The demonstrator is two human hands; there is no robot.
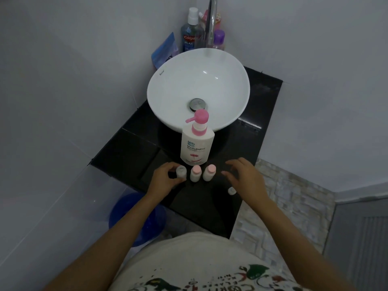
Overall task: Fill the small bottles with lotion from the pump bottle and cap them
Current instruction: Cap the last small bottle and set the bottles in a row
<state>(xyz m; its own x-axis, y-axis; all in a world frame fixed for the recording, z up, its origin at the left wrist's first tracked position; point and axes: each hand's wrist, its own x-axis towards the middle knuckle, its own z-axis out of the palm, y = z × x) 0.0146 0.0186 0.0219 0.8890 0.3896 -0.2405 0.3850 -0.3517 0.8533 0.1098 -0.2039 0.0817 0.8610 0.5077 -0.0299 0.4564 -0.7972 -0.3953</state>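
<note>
The left hand [162,179] is gripping the uncapped small bottle [181,171] beside two pink-capped bottles [195,173] before the pump bottle [197,143] on the counter [126,152], while the right hand [245,175] is hovering open, near a loose cap [231,191].

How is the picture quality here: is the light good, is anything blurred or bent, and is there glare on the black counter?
In the head view the light is dim and bluish; the right hand is motion-blurred, while the left hand at the clear small bottle is softer than the pump bottle; the wide lens bends the walls and the counter edges; glare shows only as small streaks near the sink.
</note>
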